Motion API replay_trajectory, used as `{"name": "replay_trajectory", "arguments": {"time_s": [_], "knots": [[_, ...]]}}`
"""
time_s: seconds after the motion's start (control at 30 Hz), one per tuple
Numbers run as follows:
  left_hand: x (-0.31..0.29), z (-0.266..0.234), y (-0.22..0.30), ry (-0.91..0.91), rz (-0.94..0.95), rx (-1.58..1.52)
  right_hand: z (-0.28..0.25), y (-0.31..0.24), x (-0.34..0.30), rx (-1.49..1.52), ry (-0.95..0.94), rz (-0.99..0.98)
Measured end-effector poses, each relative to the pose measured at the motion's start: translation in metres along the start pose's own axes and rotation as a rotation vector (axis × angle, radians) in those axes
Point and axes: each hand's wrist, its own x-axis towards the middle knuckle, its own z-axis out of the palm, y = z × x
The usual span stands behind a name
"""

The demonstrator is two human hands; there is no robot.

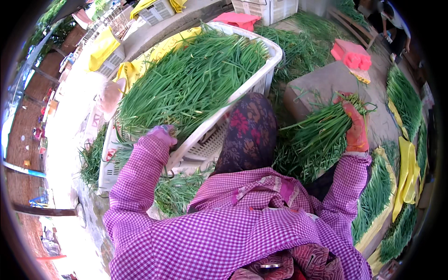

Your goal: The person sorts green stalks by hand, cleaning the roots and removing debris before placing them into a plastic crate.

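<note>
My right hand [356, 128], in an orange-red glove, is closed around a bunch of garlic chives [318, 126] at its pale stem end; the green leaves fan out to the left and hang down. My left hand [163, 134], in a pale pinkish glove, is at the near end of a white plastic crate [249, 87], against the chives there. Its fingers look curled, but what they hold is hidden. Long green chives [196, 77] fill the crate in a heap, lying lengthwise. The crate stands tilted beside my knee [251, 126].
A grey block [310, 86] stands ahead of my right hand, with a red plastic stool [351, 55] beyond it. Loose chives [179, 193] litter the ground. Chive piles on yellow sacks [405, 179] line the right. Another person [395, 28] is at the far right.
</note>
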Motion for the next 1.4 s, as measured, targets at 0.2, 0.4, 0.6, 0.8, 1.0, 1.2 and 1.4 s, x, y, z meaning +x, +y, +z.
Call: {"name": "replay_trajectory", "arguments": {"time_s": [0.2,0.4,0.6,0.8,1.0,1.2,1.4], "knots": [[0.002,-0.003,-0.04,0.036,-0.145,-0.344,-0.004,-0.001,-0.001,0.019,0.008,0.004],[0.035,-0.005,-0.107,0.069,-0.115,-0.791,-0.004,0.0,-0.001,0.147,0.015,0.065],[0.022,-0.09,-0.08,0.357,0.045,-0.306,-0.007,0.006,-0.001,-0.05,0.038,-0.054],[0.024,-0.13,0.063,0.184,0.272,0.232,0.002,-0.005,-0.003,0.192,0.088,0.135],[0.065,-0.084,0.11,-0.004,0.44,-0.016,0.003,-0.006,-0.005,0.246,0.039,0.153],[0.061,-0.095,0.144,0.22,1.008,-0.776,0.001,0.01,-0.003,0.223,0.071,0.064],[-0.024,-0.052,0.303,-0.126,1.5,-1.204,0.038,-0.003,-0.013,0.348,0.054,-0.003]]}}
